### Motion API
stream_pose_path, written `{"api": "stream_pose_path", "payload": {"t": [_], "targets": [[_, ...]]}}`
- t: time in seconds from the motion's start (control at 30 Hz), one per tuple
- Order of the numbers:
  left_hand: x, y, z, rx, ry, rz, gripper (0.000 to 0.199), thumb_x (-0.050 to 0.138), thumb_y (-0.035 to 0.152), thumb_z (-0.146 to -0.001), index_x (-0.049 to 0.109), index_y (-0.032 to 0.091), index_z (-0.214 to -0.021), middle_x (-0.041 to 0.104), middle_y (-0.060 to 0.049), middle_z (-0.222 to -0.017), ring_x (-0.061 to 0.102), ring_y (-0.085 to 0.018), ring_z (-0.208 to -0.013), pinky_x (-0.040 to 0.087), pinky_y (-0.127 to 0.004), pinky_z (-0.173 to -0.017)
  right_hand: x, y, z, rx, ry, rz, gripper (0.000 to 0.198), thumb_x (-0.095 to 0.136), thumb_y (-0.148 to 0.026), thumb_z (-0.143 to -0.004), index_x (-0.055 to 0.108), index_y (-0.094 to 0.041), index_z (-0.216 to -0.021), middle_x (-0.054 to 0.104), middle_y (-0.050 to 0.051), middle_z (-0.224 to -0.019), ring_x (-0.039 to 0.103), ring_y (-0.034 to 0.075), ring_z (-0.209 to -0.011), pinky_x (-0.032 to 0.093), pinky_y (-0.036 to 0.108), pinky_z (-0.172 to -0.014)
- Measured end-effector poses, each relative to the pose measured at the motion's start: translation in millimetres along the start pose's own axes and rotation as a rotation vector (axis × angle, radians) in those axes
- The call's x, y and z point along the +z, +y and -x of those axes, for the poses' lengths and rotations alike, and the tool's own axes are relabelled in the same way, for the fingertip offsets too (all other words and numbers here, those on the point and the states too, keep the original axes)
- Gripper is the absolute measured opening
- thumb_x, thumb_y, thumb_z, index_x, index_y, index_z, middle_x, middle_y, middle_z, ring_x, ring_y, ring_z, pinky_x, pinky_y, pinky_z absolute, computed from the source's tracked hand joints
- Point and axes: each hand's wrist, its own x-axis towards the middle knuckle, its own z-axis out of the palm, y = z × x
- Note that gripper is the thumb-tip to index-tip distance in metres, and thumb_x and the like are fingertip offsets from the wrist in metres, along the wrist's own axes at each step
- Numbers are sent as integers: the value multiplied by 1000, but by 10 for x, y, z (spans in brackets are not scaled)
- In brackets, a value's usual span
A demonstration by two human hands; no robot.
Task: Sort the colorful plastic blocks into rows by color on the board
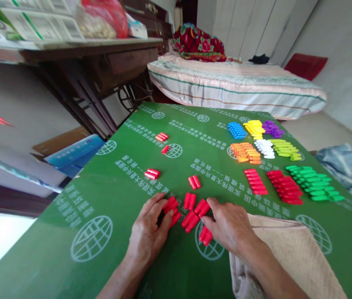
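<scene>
Thumb and fingers of my left hand [147, 226] close around a few small red plastic caps [172, 203] lying on the green table. My right hand [230, 224] has its thumb and index finger at a pair of red caps [201, 208], closed against their right end. Between both hands lie more red caps [190, 220], side by side in pairs. Another pair of red caps [205, 235] rests below my right thumb. Farther up are red caps [194, 182], with others [152, 173] to the left and a single cap [165, 149] behind.
Sorted groups of caps lie at the right: green [313, 182], dark red [284, 187], orange [245, 153], blue [237, 130] and others. A beige cloth [284, 253] lies under my right forearm. Behind the green table [116, 265] stand a bed [235, 85] and a sewing-machine table [101, 50].
</scene>
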Motion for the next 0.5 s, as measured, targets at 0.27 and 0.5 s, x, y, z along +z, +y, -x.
{"api": "stream_pose_path", "payload": {"t": [0.27,0.5], "targets": [[5,25,-25,-23,-5,8,26,57,38,-84,65,21,-102,63,-7,-120,62,-19,-108,51,-35,-97,-4,-74,-13,48,-12,-1,23,52,-39,-86,62,-21,-98,73,7,-80,70,24,-77,46,31,-63],[-28,44,-38,-30,-20,9,29,55,42,-84,65,21,-102,64,-7,-119,62,-20,-108,52,-34,-96,-22,-65,-10,70,33,-32,22,48,-34,-87,62,-21,-99,73,5,-78,69,21,-72,45,29,-61]]}}
